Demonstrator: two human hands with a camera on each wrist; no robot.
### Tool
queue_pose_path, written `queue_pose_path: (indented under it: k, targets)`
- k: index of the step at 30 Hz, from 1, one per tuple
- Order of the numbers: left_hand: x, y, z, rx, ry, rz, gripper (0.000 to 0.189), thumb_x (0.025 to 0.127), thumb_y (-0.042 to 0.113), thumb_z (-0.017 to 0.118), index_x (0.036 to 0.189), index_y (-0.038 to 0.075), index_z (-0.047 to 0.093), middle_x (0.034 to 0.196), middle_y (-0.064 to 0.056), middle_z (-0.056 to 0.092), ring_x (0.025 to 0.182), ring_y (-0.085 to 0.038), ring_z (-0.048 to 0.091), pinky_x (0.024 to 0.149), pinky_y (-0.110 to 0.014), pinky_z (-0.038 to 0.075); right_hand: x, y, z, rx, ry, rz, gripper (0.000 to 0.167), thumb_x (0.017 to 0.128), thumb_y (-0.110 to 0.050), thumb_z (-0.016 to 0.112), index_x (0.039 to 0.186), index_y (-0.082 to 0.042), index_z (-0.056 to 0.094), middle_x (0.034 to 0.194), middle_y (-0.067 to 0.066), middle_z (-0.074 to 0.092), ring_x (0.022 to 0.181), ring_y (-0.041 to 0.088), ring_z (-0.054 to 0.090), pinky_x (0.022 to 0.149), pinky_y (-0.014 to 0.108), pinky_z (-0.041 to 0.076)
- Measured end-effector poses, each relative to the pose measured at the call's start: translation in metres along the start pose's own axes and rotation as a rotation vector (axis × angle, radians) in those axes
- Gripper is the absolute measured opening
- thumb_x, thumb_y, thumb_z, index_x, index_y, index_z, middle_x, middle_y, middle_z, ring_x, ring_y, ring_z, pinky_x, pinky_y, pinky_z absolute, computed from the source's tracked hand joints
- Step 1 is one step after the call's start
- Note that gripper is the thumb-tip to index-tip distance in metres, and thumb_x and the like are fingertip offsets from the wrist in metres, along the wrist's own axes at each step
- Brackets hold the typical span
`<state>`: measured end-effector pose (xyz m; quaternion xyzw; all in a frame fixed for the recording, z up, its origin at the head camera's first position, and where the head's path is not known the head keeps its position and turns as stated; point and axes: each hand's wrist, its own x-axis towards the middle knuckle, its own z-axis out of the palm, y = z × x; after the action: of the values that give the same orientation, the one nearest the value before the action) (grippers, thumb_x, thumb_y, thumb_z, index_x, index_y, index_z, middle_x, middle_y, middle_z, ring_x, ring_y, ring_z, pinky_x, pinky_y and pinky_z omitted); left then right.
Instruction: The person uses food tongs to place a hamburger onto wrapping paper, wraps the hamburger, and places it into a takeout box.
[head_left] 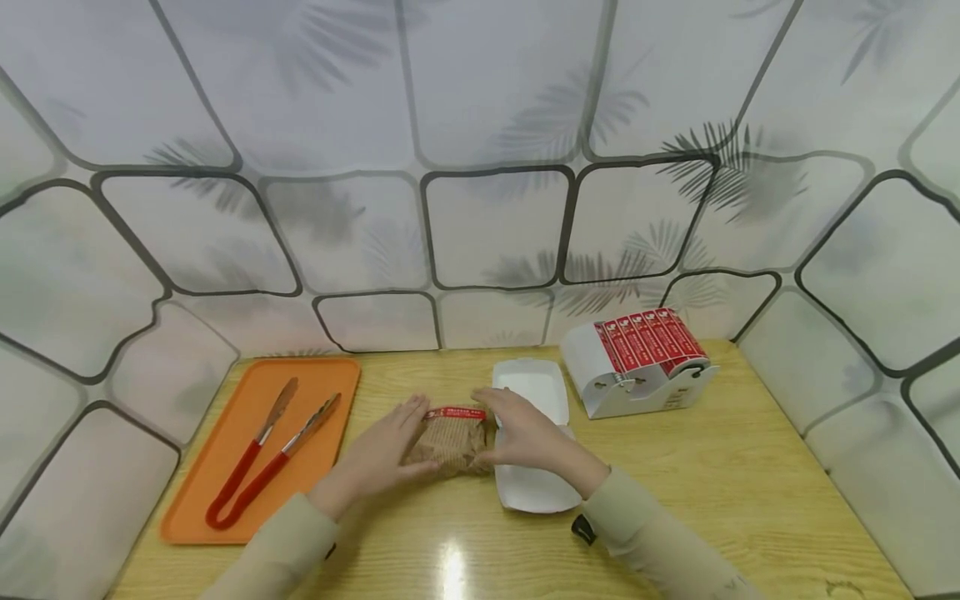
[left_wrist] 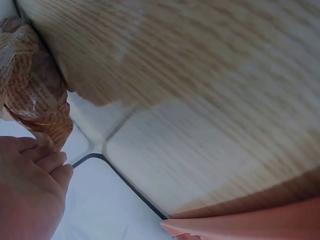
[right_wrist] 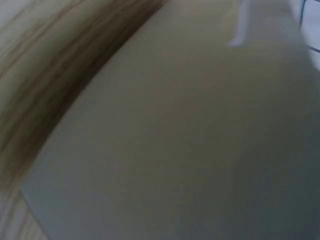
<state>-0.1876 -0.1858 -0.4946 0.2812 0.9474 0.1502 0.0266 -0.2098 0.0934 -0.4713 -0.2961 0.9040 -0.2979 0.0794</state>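
Note:
A packet wrapped in brown printed paper (head_left: 450, 442), with a red printed strip along its top, sits between the two hands in the head view. My left hand (head_left: 386, 450) holds its left end, thumb at the near side and fingers at the far side. On the right end is my right hand (head_left: 525, 429), its fingers and thumb spread around that end. The left wrist view shows the crumpled wrapper (left_wrist: 37, 80) against the left fingertips. An opened white clamshell box (head_left: 536, 492) lies partly under the right hand. Its pale surface (right_wrist: 165, 140) fills the right wrist view, blurred.
On the left, an orange tray (head_left: 300, 371) bears tongs with red handles (head_left: 243, 483). A white dispenser (head_left: 592, 375) with several red printed strips (head_left: 648, 342) stands at the back right, near the patterned wall (head_left: 487, 225). All rests on a wooden table (head_left: 720, 500).

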Motion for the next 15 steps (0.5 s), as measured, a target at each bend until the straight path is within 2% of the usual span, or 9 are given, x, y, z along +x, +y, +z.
queue_pose_path:
  k: [3,7,11,15]
  targets:
    - [0.0,-0.001,0.001,-0.033,-0.019,-0.019,0.102,0.096,0.057,0.073,0.164,-0.005,0.029,0.169,-0.028,0.034,0.155,-0.046,0.04,0.126,-0.062,0.038,0.004,0.002,0.005,-0.05,-0.051,-0.032,0.107,0.079,-0.034,0.096,0.162,0.001,0.038,0.17,0.018,0.038,0.16,0.038,0.034,0.135,0.056,0.023]
    - [0.0,-0.002,0.002,-0.068,-0.027,-0.036,0.103,0.092,0.055,0.078,0.163,-0.004,0.034,0.164,-0.028,0.043,0.148,-0.048,0.048,0.123,-0.063,0.042,0.007,0.005,0.013,-0.168,-0.073,-0.058,0.116,0.076,-0.04,0.098,0.163,0.004,0.034,0.171,0.02,0.037,0.159,0.036,0.035,0.135,0.055,0.022]
    - [0.002,-0.003,0.005,-0.125,-0.039,-0.047,0.101,0.09,0.054,0.08,0.161,-0.004,0.037,0.16,-0.028,0.049,0.145,-0.047,0.052,0.122,-0.063,0.044,0.009,0.007,0.021,-0.239,-0.065,-0.059,0.115,0.073,-0.043,0.099,0.16,0.003,0.039,0.165,0.018,0.046,0.154,0.035,0.044,0.134,0.058,0.025]
    - [0.005,-0.002,0.007,-0.193,-0.044,-0.064,0.1,0.089,0.05,0.084,0.16,-0.004,0.04,0.157,-0.028,0.052,0.144,-0.046,0.054,0.121,-0.062,0.045,0.009,0.007,0.024,-0.208,-0.059,-0.038,0.11,0.074,-0.04,0.099,0.159,0.002,0.042,0.16,0.017,0.053,0.15,0.034,0.049,0.135,0.057,0.024]
